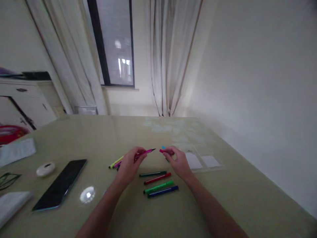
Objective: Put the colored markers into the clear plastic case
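Here, left hand (129, 165) closed around a pink marker (146, 152), tip bare and pointing right toward the other hand. Right hand (178, 162) just across from it, fingertips pinched on a small pink cap (163, 151), cap and marker tip near each other but apart. Both held a little above the table (223, 198). Beside the left hand, a yellow marker (116, 162) and a purple one lying partly hidden behind the fingers. Below the hands, four capped markers in a row: dark green (153, 174), red (158, 178), green (158, 187), blue (163, 191). Farther left, a black phone (60, 184) flat on the table, with a small white round case (46, 169) near it. A bit of blue behind the right hand, too small to identify.
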`<state>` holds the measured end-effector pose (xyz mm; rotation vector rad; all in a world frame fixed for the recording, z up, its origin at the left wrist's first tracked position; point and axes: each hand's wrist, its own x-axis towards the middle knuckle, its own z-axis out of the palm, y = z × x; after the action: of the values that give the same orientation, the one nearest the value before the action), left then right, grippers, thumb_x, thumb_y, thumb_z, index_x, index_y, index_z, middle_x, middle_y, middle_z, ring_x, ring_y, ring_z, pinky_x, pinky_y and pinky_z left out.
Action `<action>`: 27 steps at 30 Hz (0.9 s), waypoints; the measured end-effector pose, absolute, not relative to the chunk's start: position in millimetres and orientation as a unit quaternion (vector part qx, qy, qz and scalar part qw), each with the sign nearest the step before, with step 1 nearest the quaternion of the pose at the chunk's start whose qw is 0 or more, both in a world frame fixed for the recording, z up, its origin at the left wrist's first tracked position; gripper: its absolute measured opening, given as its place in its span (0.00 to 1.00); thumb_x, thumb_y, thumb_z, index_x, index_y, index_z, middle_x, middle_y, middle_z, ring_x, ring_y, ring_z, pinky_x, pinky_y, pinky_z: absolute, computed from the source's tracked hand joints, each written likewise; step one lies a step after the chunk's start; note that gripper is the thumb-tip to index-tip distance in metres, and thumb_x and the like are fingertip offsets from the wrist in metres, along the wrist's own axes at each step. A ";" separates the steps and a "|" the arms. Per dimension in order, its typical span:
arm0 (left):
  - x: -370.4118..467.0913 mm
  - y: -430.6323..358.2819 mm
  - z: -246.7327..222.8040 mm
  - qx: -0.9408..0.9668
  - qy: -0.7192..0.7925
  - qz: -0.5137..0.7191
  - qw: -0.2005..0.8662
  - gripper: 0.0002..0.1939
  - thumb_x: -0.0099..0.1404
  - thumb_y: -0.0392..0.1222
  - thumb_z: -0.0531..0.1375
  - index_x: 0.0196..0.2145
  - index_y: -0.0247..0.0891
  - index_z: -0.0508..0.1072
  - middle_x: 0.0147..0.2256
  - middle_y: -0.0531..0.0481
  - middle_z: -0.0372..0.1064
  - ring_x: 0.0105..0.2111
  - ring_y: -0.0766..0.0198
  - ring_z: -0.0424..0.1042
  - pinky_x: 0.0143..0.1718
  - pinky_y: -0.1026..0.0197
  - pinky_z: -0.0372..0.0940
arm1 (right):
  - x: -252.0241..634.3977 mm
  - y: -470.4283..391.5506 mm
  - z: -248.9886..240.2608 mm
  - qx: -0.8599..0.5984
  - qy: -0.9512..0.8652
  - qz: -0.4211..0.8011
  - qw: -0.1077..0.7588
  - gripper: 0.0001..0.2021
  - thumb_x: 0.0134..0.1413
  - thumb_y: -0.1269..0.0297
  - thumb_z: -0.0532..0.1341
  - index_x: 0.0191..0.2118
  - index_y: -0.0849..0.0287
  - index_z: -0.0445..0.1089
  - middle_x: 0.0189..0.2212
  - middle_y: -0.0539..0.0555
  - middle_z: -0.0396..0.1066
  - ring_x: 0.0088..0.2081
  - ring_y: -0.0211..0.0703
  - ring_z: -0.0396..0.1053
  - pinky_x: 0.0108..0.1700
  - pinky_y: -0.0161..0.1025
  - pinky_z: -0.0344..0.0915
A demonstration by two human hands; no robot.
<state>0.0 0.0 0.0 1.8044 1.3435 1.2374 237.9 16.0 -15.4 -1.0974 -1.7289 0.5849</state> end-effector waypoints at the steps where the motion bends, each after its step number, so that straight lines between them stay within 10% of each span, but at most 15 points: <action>1: 0.2 -0.1 -0.8 0.679 0.496 0.459 0.287 0.12 0.67 0.50 0.60 0.40 0.39 0.76 0.37 0.46 0.79 0.36 0.57 0.78 0.41 0.56 0.72 | 238.0 14.9 -14.5 -0.447 -0.710 0.240 0.489 0.09 0.64 0.57 0.64 0.43 0.54 0.80 0.36 0.52 0.79 0.36 0.43 0.73 0.40 0.38 0.67; 27: 5.9 -1.0 -12.4 0.720 0.462 0.447 0.261 0.07 0.67 0.46 0.64 0.40 0.42 0.78 0.37 0.50 0.79 0.37 0.59 0.77 0.41 0.58 0.70 | 236.1 10.7 -11.5 -0.378 -0.747 0.234 0.494 0.06 0.65 0.60 0.65 0.43 0.50 0.81 0.39 0.53 0.80 0.42 0.46 0.75 0.47 0.42 0.70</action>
<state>5.9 -1.0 -12.4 1.9504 1.2501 1.2116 236.1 10.7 -11.5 -0.9161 -1.8122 0.5664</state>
